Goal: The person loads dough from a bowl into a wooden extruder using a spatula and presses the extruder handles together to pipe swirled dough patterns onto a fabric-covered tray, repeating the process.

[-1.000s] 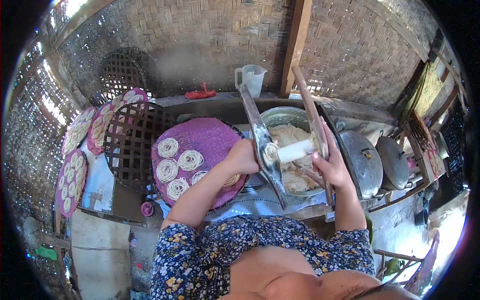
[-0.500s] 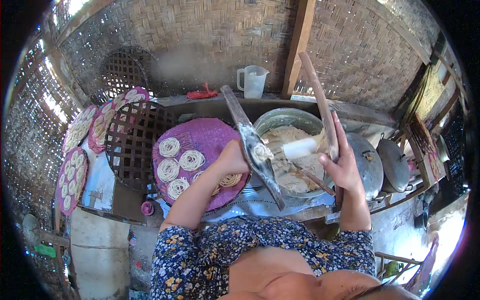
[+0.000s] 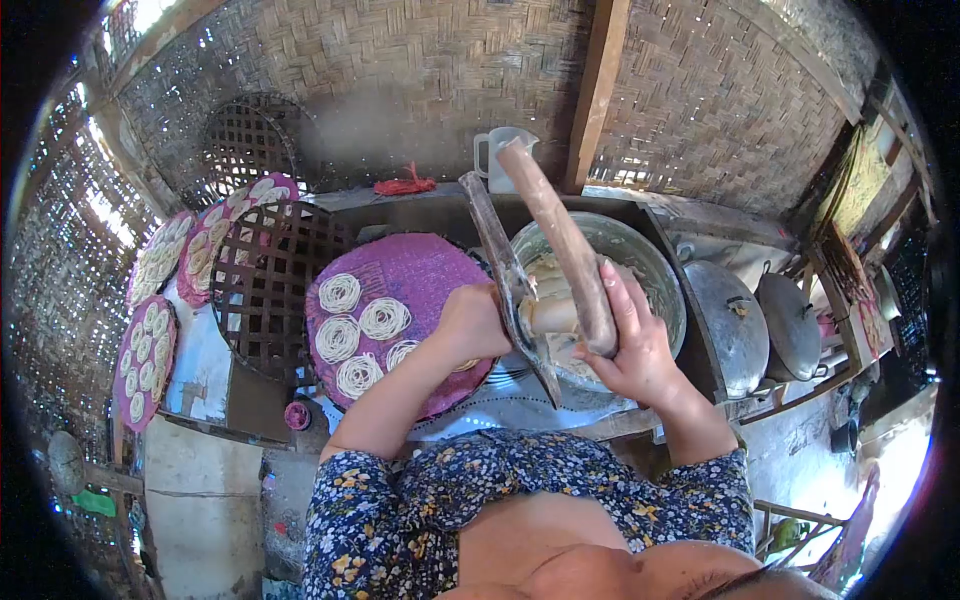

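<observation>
My left hand is closed round the dark, dough-smeared lower half of a press, which is held tilted above the table. With its fingers wrapped round the lower end, my right hand grips a wooden plunger, the upper half of the press. The plunger's pale cylinder points left and meets the lower half; how deep it sits I cannot tell. Behind both hands stands a large metal basin with pale dough inside. Beside my left hand lies a round purple tray bearing several coiled noodle nests.
Lidded metal pots stand right of the basin. At left are a dark lattice basket and more purple trays of noodle nests. A plastic pitcher and a red plastic bag rest along the woven wall.
My right hand has brought the plunger left and tilted it, so its cylinder now meets the lower half. The dough lump on that half is no longer visible. My left hand has hardly moved.
</observation>
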Motion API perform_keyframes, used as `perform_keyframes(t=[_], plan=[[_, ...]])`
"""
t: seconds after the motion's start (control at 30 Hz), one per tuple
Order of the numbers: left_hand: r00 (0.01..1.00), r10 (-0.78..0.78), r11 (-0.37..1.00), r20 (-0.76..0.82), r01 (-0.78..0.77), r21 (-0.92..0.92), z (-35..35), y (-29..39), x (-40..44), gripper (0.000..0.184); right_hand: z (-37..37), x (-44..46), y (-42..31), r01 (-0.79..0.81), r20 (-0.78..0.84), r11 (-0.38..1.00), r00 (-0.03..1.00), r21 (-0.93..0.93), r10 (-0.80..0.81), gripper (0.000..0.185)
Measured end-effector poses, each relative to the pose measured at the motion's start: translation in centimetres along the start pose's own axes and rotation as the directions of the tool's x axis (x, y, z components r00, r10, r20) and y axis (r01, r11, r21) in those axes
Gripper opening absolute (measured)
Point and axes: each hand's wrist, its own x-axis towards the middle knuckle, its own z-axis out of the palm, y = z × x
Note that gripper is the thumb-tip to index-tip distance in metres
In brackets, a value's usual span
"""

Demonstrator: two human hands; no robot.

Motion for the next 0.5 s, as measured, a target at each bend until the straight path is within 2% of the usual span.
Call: perform_keyframes(t=[0.13,0.23,0.27,0.3,0.33,0.37,0.4,0.5], plan=[[0.996,0.083,0.993,-0.026,-0.080,0.083,0.4,-1.1,-0.1,0.032,0.9,0.2,-1.5,-0.003,0.068,0.999,0.998,-0.040,0.006,0.088],[0.998,0.057,0.998,-0.024,-0.057,0.002,1.2,-2.9,-0.4,0.034,0.5,1.0,-1.9,0.015,0.110,0.996,0.994,-0.082,-0.006,0.091],[1.000,0.008,0.996,-0.019,-0.010,-0.089,0.7,-2.4,-0.7,0.034,0.4,1.3,-2.0,0.036,0.127,0.996,0.992,-0.078,-0.026,0.092],[0.994,0.069,0.983,-0.080,-0.081,-0.164,2.1,-3.8,-0.8,0.036,0.6,1.4,-1.8,0.088,0.101,0.994,0.992,-0.065,-0.081,0.093],[0.987,0.110,0.979,-0.119,-0.128,-0.157,1.3,-3.5,-1.2,0.039,0.8,1.3,-1.5,0.139,0.072,0.989,0.988,-0.055,-0.135,0.093],[0.993,0.074,0.963,-0.089,-0.094,-0.254,0.6,-2.8,-1.5,0.040,1.2,1.4,-1.6,0.186,0.042,0.981,0.982,-0.049,-0.184,0.093],[0.993,0.102,0.981,-0.066,-0.111,-0.161,-0.9,-1.8,-1.9,0.039,1.7,1.5,-2.0,0.175,0.040,0.984,0.984,-0.026,-0.174,0.093],[0.997,0.011,0.993,-0.072,-0.019,-0.115,-0.7,-2.1,-2.6,0.040,3.1,1.4,-2.4,0.113,0.051,0.994,0.992,0.006,-0.113,0.093]])
